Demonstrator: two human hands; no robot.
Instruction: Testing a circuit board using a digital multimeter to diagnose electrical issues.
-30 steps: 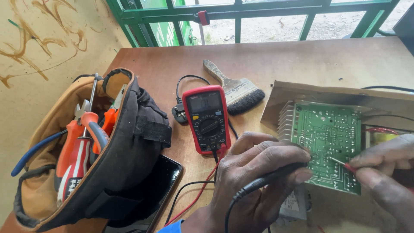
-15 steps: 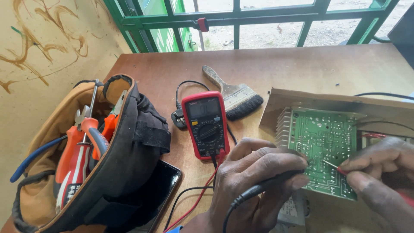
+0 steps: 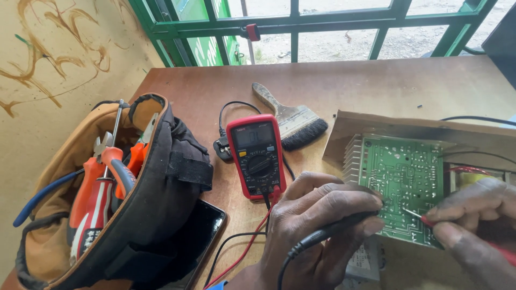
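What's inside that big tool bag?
The tool bag holds orange-handled pliers, a red-and-white handled tool and a blue cable looping out. Anything deeper is hidden by its dark flap and walls.

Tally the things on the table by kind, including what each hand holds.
Multimeter: 1
Test probes: 2, black probe in left hand, red probe in right hand
Circuit board: 1
Paintbrush: 1
Tool bag: 1
Phone: 1
Total: 7
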